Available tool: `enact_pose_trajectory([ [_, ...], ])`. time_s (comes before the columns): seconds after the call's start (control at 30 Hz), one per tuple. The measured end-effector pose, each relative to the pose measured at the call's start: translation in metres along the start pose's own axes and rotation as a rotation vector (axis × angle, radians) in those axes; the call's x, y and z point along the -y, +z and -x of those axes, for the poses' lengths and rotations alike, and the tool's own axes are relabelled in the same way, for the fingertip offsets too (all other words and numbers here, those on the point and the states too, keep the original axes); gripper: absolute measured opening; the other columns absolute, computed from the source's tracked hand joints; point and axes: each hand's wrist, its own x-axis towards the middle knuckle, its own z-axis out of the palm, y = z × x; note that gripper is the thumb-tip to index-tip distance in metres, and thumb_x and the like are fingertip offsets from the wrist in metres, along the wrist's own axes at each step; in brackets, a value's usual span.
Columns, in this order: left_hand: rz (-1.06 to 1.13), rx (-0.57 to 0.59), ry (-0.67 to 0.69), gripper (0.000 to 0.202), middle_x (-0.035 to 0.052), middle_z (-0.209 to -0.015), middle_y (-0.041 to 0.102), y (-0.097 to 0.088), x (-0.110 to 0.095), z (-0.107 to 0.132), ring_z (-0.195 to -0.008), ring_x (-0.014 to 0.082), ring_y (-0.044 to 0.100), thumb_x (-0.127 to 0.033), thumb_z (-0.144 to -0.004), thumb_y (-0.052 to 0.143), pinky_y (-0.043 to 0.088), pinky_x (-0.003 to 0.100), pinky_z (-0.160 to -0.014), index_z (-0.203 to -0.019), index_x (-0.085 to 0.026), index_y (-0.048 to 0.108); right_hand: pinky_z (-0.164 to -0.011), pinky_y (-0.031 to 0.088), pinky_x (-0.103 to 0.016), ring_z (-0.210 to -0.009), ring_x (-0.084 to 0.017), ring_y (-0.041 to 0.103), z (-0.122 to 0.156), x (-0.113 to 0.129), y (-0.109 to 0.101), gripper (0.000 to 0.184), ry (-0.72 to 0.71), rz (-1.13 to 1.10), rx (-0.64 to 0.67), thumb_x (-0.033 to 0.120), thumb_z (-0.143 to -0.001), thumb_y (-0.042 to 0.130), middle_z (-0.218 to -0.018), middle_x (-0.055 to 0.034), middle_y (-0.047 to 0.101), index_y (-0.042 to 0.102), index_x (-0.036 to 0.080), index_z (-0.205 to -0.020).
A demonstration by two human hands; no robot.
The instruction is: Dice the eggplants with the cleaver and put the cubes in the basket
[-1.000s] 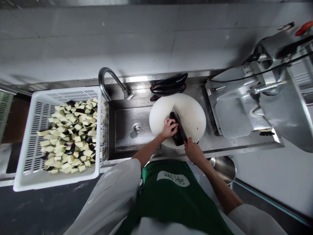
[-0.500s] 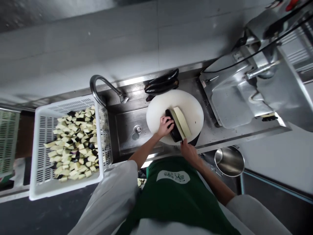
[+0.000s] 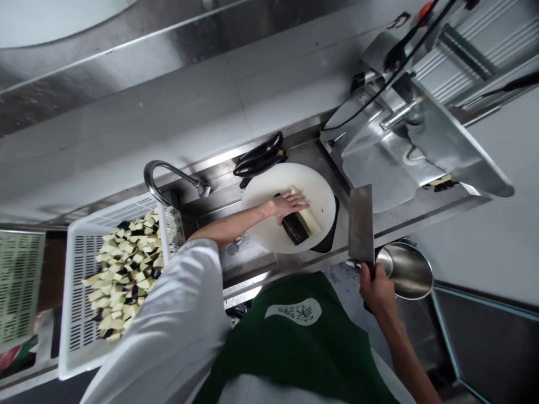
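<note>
On the round white cutting board (image 3: pixel 322 193) lies a split eggplant (image 3: pixel 296 229), dark skin on one side and a pale cut face on the other. My left hand (image 3: pixel 289 206) rests across its upper part with fingers stretched and spread, hiding some of it. Off the board to the right, my right hand (image 3: pixel 378 289) is closed around the handle of a cleaver (image 3: pixel 361 224). The broad blade points away from me, over the counter's front edge.
Whole eggplants (image 3: pixel 259 163) lie behind the board. On the left, a white basket (image 3: pixel 76 314) holds cut eggplant chunks beside the faucet (image 3: pixel 158 174) and sink. A metal slicing machine (image 3: pixel 379 168) stands at right; a steel pot (image 3: pixel 410 275) sits below the counter.
The cleaver has come out of the eggplant and moved right, off the board, in my right hand. My left hand has gone from gripping the eggplant to lying spread across it.
</note>
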Motion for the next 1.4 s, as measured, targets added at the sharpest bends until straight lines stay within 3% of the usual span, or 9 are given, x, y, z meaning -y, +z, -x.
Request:
enact_pose_trajectory([
  [0.1, 0.038, 0.067, 0.075, 0.088, 0.0137, -0.140, 0.062, -0.010, 0.009, -0.024, -0.136, 0.0375, 0.054, -0.043, -0.056, 0.090, 0.027, 0.054, -0.123, -0.138, -0.026, 0.062, -0.065, 0.040, -0.037, -0.079, -0.035, 0.069, 0.011, -0.013, 0.006, 0.029, 0.062, -0.022, 0.030, 0.037, -0.107, 0.037, -0.083, -0.0178, 0.070, 0.059, 0.019, -0.111],
  [0.2, -0.012, 0.042, 0.039, 0.088, 0.0154, -0.134, 0.063, -0.007, 0.004, -0.003, -0.124, 0.0380, 0.059, -0.041, -0.052, 0.091, 0.032, 0.052, -0.119, -0.134, -0.023, 0.064, -0.065, 0.040, -0.037, -0.080, -0.035, 0.070, 0.021, -0.017, 0.015, 0.029, 0.036, -0.022, 0.090, 0.036, -0.107, 0.035, -0.085, -0.0181, 0.071, 0.059, 0.020, -0.109],
  [0.37, -0.137, -0.167, -0.505, 0.087, 0.0242, -0.138, 0.056, 0.032, -0.050, 0.057, -0.125, 0.0436, 0.055, -0.039, -0.065, 0.088, 0.034, 0.055, -0.114, -0.142, -0.012, 0.055, -0.064, 0.037, -0.032, -0.077, -0.028, 0.071, 0.008, 0.011, 0.030, 0.027, -0.097, 0.089, 0.243, 0.034, -0.108, 0.037, -0.086, -0.0142, 0.073, 0.058, 0.016, -0.110],
  [0.5, -0.079, -0.361, -0.845, 0.091, 0.0283, -0.143, 0.052, 0.064, -0.089, 0.073, -0.133, 0.0475, 0.049, -0.044, -0.070, 0.087, 0.037, 0.058, -0.112, -0.145, -0.009, 0.049, -0.067, 0.036, -0.030, -0.083, -0.026, 0.073, -0.020, 0.046, 0.038, 0.029, -0.207, 0.208, 0.299, 0.037, -0.110, 0.036, -0.089, -0.0126, 0.073, 0.054, 0.016, -0.113],
  [0.67, -0.011, -0.283, -0.546, 0.099, 0.0218, -0.168, 0.027, 0.059, -0.073, 0.086, -0.157, 0.0427, 0.020, -0.052, -0.070, 0.088, 0.023, 0.058, -0.124, -0.151, -0.015, 0.044, -0.067, 0.034, -0.030, -0.083, -0.027, 0.073, -0.041, 0.055, 0.035, 0.032, -0.275, 0.315, 0.244, 0.040, -0.111, 0.032, -0.088, -0.0137, 0.074, 0.052, 0.015, -0.114],
  [0.93, -0.051, -0.093, -0.080, 0.087, 0.0142, -0.163, 0.041, 0.031, -0.032, 0.078, -0.152, 0.0412, 0.033, -0.047, -0.065, 0.091, 0.021, 0.061, -0.124, -0.144, -0.030, 0.059, -0.066, 0.032, -0.030, -0.079, -0.024, 0.072, -0.035, 0.034, 0.039, 0.029, -0.261, 0.276, 0.254, 0.037, -0.110, 0.036, -0.087, -0.0121, 0.074, 0.054, 0.014, -0.113],
  [1.03, -0.094, -0.116, -0.175, 0.089, 0.0183, -0.160, 0.044, 0.034, -0.039, 0.063, -0.148, 0.0425, 0.038, -0.052, -0.071, 0.085, 0.020, 0.064, -0.123, -0.150, -0.026, 0.054, -0.065, 0.034, -0.029, -0.080, -0.025, 0.073, -0.033, 0.038, 0.047, 0.031, -0.223, 0.254, 0.243, 0.038, -0.111, 0.033, -0.088, -0.0130, 0.074, 0.053, 0.014, -0.114],
  [1.23, -0.107, -0.233, -0.644, 0.112, 0.0264, -0.163, 0.035, 0.054, -0.084, 0.047, -0.146, 0.0495, 0.036, -0.067, -0.076, 0.079, 0.025, 0.068, -0.117, -0.164, -0.019, 0.030, -0.067, 0.039, -0.029, -0.087, -0.027, 0.075, -0.042, 0.069, 0.050, 0.028, -0.259, 0.264, 0.215, 0.036, -0.111, 0.034, -0.092, -0.0159, 0.074, 0.052, 0.014, -0.113],
  [1.4, -0.066, -0.179, -0.676, 0.125, 0.0266, -0.164, 0.033, 0.050, -0.086, 0.050, -0.145, 0.0558, 0.034, -0.079, -0.071, 0.075, 0.023, 0.073, -0.115, -0.168, -0.020, 0.021, -0.072, 0.043, -0.030, -0.090, -0.027, 0.075, -0.061, 0.084, 0.038, 0.027, -0.371, 0.318, 0.252, 0.033, -0.111, 0.035, -0.095, -0.0178, 0.074, 0.051, 0.012, -0.116],
])
